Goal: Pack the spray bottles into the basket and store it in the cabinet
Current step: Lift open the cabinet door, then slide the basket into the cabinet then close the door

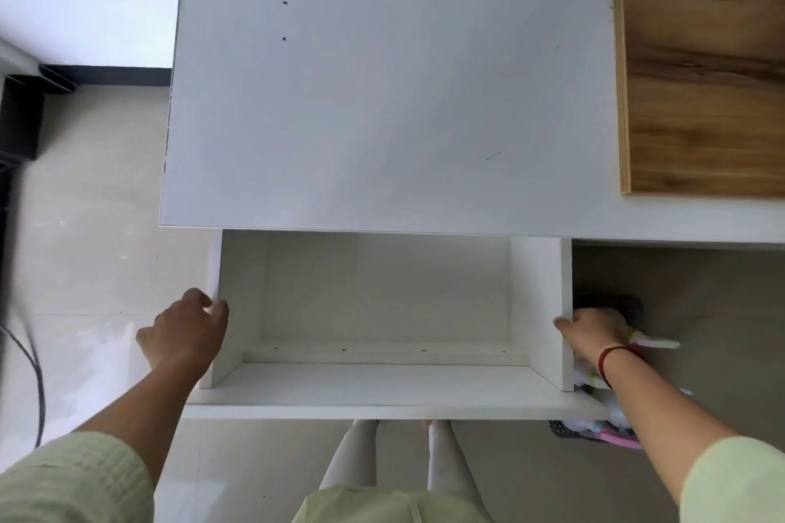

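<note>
A white cabinet drawer [382, 382] stands pulled out from under the white tabletop [382, 89], and nothing lies inside it. My left hand [187, 331] grips the drawer's left wall [231, 310]. On the opposite side, my right hand [590, 333] holds the right wall [548, 310], thumb on its edge. A dark basket [611, 301] sits on the floor just right of the drawer, largely hidden by that hand and the drawer. Spray bottles poke out of it: a white nozzle [656, 343] and a pink part [622, 436].
A wooden board [705, 72] lies on the tabletop at the right. My legs [399, 454] stand right in front of the drawer. A black cable [36, 369] and dark furniture [21, 119] are on the pale floor at the far left.
</note>
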The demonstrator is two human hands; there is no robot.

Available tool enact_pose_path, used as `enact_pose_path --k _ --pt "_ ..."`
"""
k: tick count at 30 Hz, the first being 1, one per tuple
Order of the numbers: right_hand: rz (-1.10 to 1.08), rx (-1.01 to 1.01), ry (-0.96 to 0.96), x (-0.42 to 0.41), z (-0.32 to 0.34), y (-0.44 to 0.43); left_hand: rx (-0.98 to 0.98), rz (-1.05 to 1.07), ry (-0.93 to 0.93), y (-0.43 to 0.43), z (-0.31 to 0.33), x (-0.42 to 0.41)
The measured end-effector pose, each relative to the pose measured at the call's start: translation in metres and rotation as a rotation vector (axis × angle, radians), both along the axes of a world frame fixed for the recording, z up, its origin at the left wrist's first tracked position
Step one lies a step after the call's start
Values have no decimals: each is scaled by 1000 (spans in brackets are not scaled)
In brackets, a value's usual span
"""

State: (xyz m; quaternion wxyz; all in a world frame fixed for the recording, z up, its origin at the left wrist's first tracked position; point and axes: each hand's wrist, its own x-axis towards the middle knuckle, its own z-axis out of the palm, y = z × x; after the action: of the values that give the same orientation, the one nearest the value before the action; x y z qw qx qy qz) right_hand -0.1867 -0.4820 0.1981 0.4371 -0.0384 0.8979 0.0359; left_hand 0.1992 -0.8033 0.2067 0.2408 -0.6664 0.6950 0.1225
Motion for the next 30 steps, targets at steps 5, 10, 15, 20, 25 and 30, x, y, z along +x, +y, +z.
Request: enact_pose_path --k 5,10,15,20,25,30 --pt "85 36 74 14 2 8 32 -3 4 8 -2 -13" --pt "89 32 50 18 6 16 -76 -85 227 15 8 -36" --pt "-100 -119 57 7 14 22 101 -343 510 52 25 -100" --pt "-251 -249 126 -15 26 40 255 -591 644 124 29 -195" --pt "-505 -374 210 -40 31 88 293 -764 700 195 34 -284" --pt "-633 -464 432 -49 40 164 328 -978 760 260 42 -340"
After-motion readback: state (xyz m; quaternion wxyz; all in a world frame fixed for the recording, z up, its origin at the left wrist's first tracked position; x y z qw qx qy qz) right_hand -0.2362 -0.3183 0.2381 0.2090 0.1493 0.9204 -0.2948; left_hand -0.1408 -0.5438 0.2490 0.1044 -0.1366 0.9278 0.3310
